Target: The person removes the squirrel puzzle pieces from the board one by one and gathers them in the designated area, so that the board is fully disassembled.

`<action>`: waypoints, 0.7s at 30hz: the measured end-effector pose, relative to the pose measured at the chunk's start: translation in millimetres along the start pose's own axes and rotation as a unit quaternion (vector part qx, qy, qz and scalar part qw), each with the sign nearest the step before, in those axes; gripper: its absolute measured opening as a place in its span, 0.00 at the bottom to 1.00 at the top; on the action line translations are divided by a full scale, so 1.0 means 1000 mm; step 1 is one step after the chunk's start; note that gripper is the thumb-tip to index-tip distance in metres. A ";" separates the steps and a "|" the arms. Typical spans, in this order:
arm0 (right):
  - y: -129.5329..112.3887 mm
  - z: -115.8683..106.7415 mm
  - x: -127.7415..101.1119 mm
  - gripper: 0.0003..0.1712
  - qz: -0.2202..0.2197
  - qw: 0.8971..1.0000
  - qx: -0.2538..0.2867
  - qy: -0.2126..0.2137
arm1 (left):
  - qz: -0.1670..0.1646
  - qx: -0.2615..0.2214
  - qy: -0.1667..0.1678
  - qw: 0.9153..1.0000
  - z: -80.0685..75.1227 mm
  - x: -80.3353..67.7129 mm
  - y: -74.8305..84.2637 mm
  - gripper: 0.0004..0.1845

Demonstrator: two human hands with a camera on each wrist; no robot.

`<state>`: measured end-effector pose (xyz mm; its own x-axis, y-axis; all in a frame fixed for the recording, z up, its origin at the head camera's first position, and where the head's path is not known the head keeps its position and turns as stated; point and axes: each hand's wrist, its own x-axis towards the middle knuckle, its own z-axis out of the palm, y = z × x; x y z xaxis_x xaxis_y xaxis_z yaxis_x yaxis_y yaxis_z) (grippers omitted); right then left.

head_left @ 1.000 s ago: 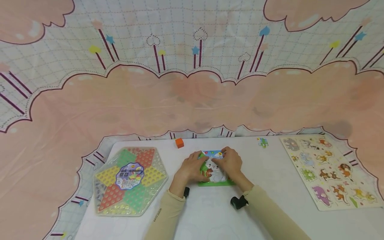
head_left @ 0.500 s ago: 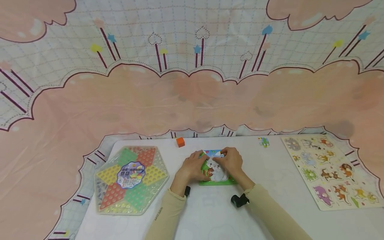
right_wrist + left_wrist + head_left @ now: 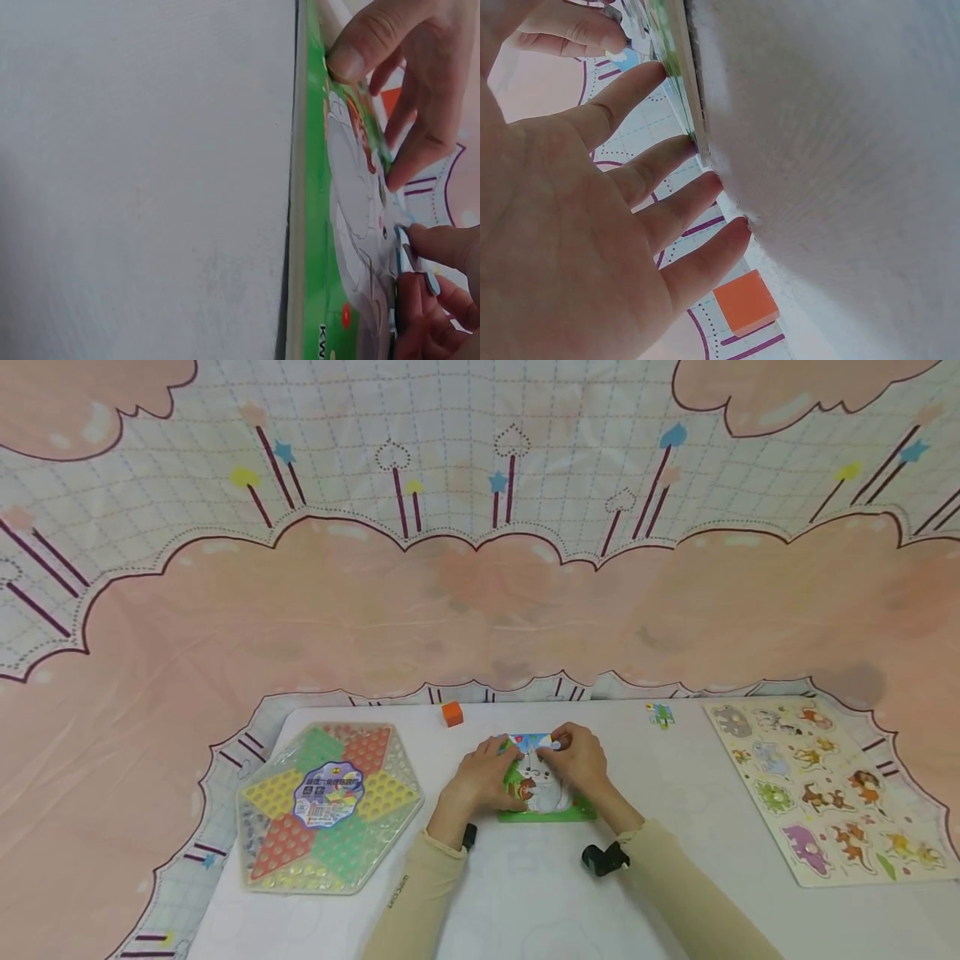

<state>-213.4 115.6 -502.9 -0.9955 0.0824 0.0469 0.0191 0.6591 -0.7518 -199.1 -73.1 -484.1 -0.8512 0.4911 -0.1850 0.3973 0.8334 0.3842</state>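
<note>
A small jigsaw puzzle, showing a white rabbit on a green ground, lies on the white table in the head view. My left hand rests along its left side. Straight, spread fingers touch the puzzle's edge in the left wrist view, while the thumb presses on its face in the right wrist view. Over the upper right of the picture, my right hand pinches a jigsaw piece between thumb and fingers. That piece stands tilted against the picture, partly hidden by the fingertips.
Behind the puzzle sits an orange cube. A loose jigsaw piece lies at the back right. The hexagonal star-patterned game board is on the left, and a wooden animal puzzle board on the right.
My right hand has shifted slightly, and the pinched piece's whitish tab now shows at the fingertips, near the puzzle's upper right. The left hand stays in place on the puzzle.
</note>
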 end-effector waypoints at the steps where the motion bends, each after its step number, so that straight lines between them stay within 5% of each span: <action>1: 0.001 -0.001 0.000 0.16 -0.006 1.000 0.010 -0.004 | 0.000 0.001 -0.001 1.000 0.000 0.000 0.000 0.39; 21: 0.008 -0.010 0.010 0.14 0.039 0.981 0.188 -0.043 | -0.001 0.006 -0.004 1.000 0.001 0.002 -0.001 0.39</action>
<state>-222.4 129.1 -502.3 -0.9969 0.0473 -0.0631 0.0752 0.3307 -0.9407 -200.5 -73.0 -485.6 -0.8492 0.4916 -0.1929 0.3998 0.8371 0.3734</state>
